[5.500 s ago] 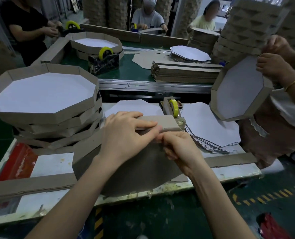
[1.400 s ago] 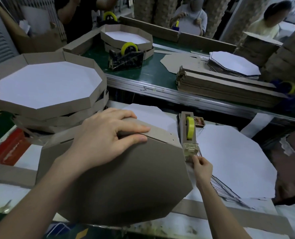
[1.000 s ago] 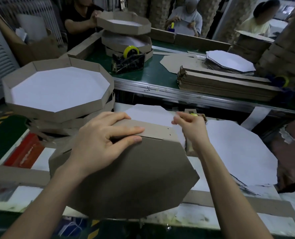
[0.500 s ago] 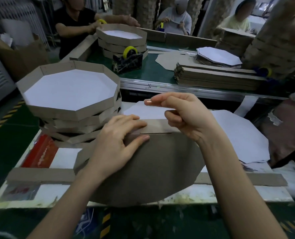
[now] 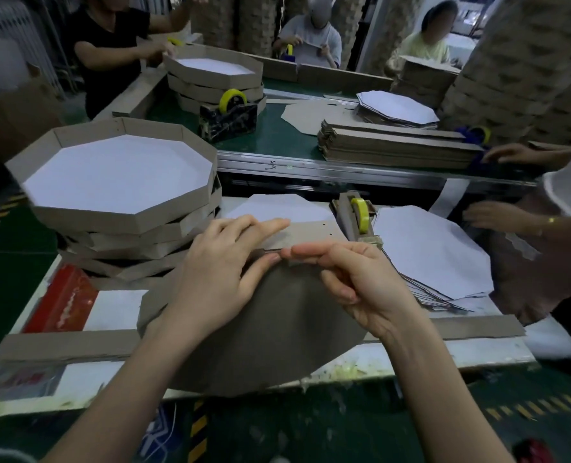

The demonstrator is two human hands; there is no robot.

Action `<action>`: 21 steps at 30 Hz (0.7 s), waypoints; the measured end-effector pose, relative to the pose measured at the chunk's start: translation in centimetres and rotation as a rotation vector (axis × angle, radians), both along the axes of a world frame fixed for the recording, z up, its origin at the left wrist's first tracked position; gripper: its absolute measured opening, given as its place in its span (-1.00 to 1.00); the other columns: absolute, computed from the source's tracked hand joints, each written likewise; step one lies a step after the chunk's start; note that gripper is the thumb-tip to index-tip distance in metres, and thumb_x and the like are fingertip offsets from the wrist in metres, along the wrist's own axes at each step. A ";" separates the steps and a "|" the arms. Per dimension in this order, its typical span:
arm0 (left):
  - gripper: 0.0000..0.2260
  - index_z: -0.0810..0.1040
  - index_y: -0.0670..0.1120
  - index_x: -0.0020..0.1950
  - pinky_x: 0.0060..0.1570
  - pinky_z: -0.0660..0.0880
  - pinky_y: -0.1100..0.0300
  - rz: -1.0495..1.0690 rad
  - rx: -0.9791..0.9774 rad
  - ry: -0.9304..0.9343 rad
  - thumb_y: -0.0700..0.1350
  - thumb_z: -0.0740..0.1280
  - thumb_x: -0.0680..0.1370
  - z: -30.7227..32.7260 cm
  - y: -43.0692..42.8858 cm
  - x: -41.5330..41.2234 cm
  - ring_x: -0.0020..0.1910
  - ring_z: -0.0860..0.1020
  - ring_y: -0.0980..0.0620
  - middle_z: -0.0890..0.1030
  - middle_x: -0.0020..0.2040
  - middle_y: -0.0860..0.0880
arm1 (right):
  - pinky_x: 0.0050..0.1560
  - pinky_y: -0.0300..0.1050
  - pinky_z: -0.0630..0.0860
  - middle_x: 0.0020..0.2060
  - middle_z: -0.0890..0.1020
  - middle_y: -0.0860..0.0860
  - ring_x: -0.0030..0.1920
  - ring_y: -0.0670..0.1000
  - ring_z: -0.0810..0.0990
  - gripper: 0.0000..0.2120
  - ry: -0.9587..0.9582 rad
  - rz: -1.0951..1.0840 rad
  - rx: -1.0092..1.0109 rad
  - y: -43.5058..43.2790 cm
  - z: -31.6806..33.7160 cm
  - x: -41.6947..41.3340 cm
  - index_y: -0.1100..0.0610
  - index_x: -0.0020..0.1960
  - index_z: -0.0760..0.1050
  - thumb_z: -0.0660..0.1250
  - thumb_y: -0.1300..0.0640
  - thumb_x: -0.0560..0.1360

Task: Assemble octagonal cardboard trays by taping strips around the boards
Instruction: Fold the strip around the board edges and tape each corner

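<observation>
Left hand (image 5: 217, 262) presses straight fingers onto the strip (image 5: 310, 233), thumb on the board (image 5: 277, 329); right hand (image 5: 360, 282) lays its forefinger beside that thumb, other fingers curled, any tape held indiscernible

Bystander, belt, floor markings.
Person in black top (image 5: 110, 45) stands beyond the green conveyor belt (image 5: 277, 135); red sheet (image 5: 62, 300) near left; yellow-black floor stripes (image 5: 197, 432) below.
</observation>
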State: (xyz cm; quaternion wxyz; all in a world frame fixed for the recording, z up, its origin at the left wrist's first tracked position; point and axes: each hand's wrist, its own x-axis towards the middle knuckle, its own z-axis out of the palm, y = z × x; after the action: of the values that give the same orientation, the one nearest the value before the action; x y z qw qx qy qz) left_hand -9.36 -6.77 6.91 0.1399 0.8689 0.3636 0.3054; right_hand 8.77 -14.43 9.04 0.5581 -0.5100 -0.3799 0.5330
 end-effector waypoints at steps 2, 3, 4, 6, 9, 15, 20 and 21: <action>-0.59 0.49 0.21 0.36 0.17 0.42 -0.02 -0.005 -0.007 0.061 0.19 0.07 0.57 0.1 0.2 0.1 0.25 0.40 -0.05 0.50 0.25 0.03 | -0.63 -0.38 0.20 0.00 0.68 0.32 -0.64 -0.14 0.24 -0.58 -0.016 -0.003 0.003 -0.2 -0.2 0.2 0.27 -0.10 0.70 0.05 0.44 0.54; -0.61 0.50 0.21 0.34 0.18 0.42 -0.04 -0.004 -0.012 0.070 0.18 0.09 0.57 0.1 0.3 0.1 0.25 0.40 -0.06 0.50 0.26 0.03 | -0.62 -0.37 0.20 -0.01 0.68 0.31 -0.64 -0.13 0.24 -0.58 -0.031 -0.001 0.002 -0.3 -0.3 0.3 0.26 -0.10 0.71 0.06 0.44 0.54; -0.61 0.51 0.21 0.34 0.18 0.42 -0.05 -0.003 -0.013 0.076 0.17 0.10 0.57 0.0 0.3 0.2 0.25 0.40 -0.06 0.49 0.26 0.02 | -0.62 -0.36 0.21 -0.01 0.69 0.29 -0.64 -0.13 0.25 -0.58 -0.050 0.003 0.001 -0.3 -0.5 0.3 0.25 -0.10 0.71 0.07 0.44 0.53; -0.60 0.50 0.21 0.35 0.19 0.41 -0.06 -0.009 -0.011 0.076 0.18 0.07 0.58 -0.2 0.4 0.4 0.24 0.39 -0.06 0.49 0.26 0.02 | -0.60 -0.36 0.21 -0.03 0.71 0.22 -0.62 -0.13 0.26 -0.58 -0.096 0.012 -0.007 -0.3 -0.9 0.5 0.21 -0.10 0.72 0.09 0.42 0.52; -0.61 0.47 0.25 0.36 0.25 0.37 -0.02 -0.010 -0.032 0.064 0.17 0.06 0.58 -0.3 0.3 0.5 0.28 0.37 -0.06 0.48 0.31 0.00 | -0.57 -0.34 0.21 -0.03 0.71 0.24 -0.61 -0.13 0.27 -0.60 -0.149 0.008 -0.021 -0.2 -1.7 0.7 0.16 -0.09 0.73 0.12 0.38 0.51; -0.70 0.39 0.41 0.32 0.30 0.31 -0.05 0.005 -0.054 0.055 0.12 0.13 0.62 -0.2 0.7 0.8 0.38 0.30 -0.01 0.45 0.41 0.10 | -0.58 -0.35 0.21 -0.17 0.73 0.11 -0.61 -0.12 0.29 -0.67 -0.152 0.020 -0.002 0.7 -2.9 0.6 0.09 -0.07 0.74 0.20 0.21 0.40; -0.69 0.60 0.35 0.11 0.22 0.36 0.04 0.103 -0.076 -0.081 0.32 0.18 0.47 0.4 0.6 2.4 0.29 0.42 0.11 0.59 0.24 0.16 | -0.49 -0.37 0.30 -0.58 0.45 0.01 -0.58 -0.10 0.31 -0.70 -0.205 -0.003 0.013 0.8 -3.6 0.9 0.06 -0.04 0.74 0.25 0.14 0.41; -0.69 0.62 0.34 0.09 0.18 0.40 0.05 0.120 -0.067 -0.097 0.34 0.20 0.46 0.3 0.6 2.5 0.26 0.45 0.12 0.61 0.20 0.17 | -0.46 -0.37 0.31 -0.59 0.44 0.01 -0.58 -0.10 0.32 -0.71 -0.215 -0.004 0.020 0.8 -3.6 0.9 0.05 -0.05 0.74 0.25 0.13 0.41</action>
State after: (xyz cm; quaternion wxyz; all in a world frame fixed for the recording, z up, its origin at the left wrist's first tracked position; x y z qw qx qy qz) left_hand -6.82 -6.16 7.22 0.1678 0.8246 0.4179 0.3424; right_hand 9.71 -13.66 5.40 0.5204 -0.5593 -0.4418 0.4703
